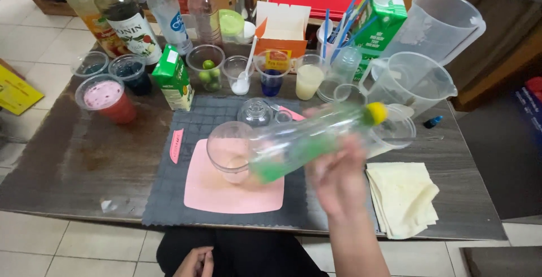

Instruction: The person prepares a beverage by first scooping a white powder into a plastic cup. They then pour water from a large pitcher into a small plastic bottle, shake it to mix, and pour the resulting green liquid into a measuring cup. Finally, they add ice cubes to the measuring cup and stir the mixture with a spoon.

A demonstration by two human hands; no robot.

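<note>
My right hand (337,178) grips a clear plastic bottle (307,139) with a yellow cap and green liquid, held almost flat and blurred with motion. Its bottom end hangs over a clear plastic cup (228,153) that stands on a pink cutting board (226,192). The board lies on a dark grey mat (169,181). My left hand (195,263) rests low by my lap at the bottom edge, below the table, fingers loosely curled and holding nothing.
Syrup bottles (127,17), water bottles, a green carton (174,79), cups of red and dark drink, a limes cup (207,68), measuring jugs (409,82) and straws crowd the table's far half. A folded cloth (403,198) lies at right, a domed lid (256,111) behind the cup.
</note>
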